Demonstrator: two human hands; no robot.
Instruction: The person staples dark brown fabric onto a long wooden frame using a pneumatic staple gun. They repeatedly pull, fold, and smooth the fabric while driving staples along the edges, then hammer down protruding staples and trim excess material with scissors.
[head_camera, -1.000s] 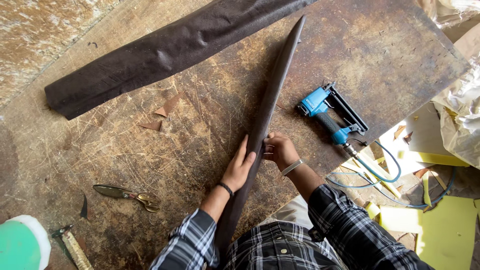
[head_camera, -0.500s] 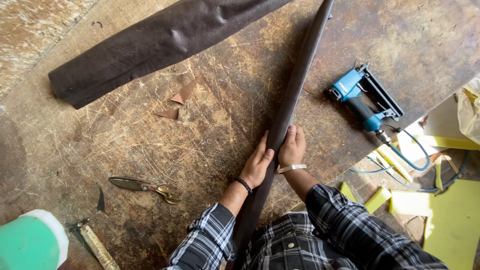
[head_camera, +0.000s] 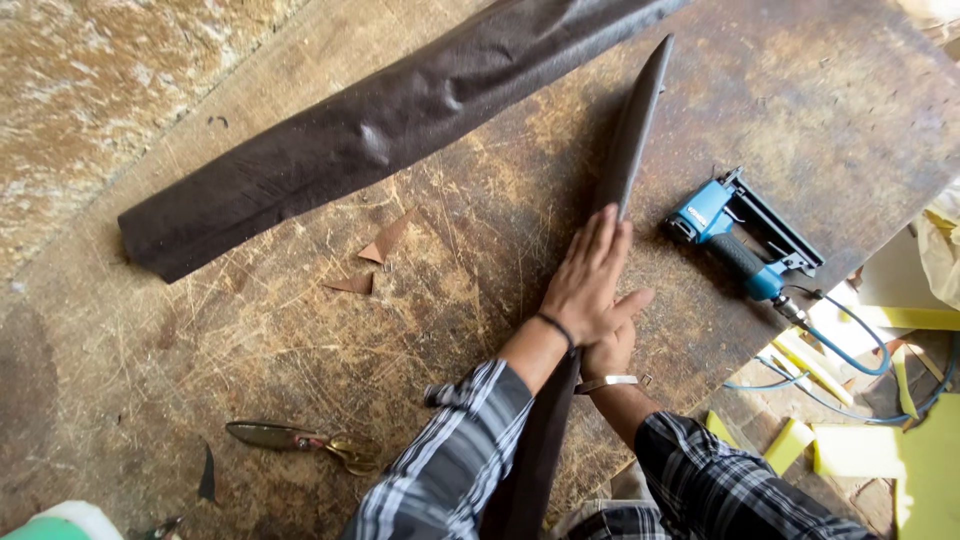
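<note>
Both hands meet near the bottom middle of the view, on a long dark fabric-covered strip (head_camera: 628, 140) that stands on its edge and runs from the person's lap away across the table (head_camera: 300, 330). On the strip's near-left side the left hand (head_camera: 590, 280) lies flat and open, fingers together and stretched along the fabric, pressing against it. Partly hidden behind it, the right hand (head_camera: 612, 350) sits on the strip's other side, just below the left; its fingers seem to curl against the strip, though how firmly they grip cannot be told. Beyond the left fingertips the strip goes on, tapering to a point far up the table

Near the lower left lie scissors (head_camera: 300, 440) with brass-coloured handles, well apart from the hands. Two small brown triangular scraps (head_camera: 385, 240) rest on the scratched wood further in. Right of the strip, near the table's edge, a blue pneumatic stapler (head_camera: 740, 245) lies with its hose trailing off the side. Farthest back, a thick roll of dark fabric (head_camera: 380, 130) stretches diagonally across the table
</note>
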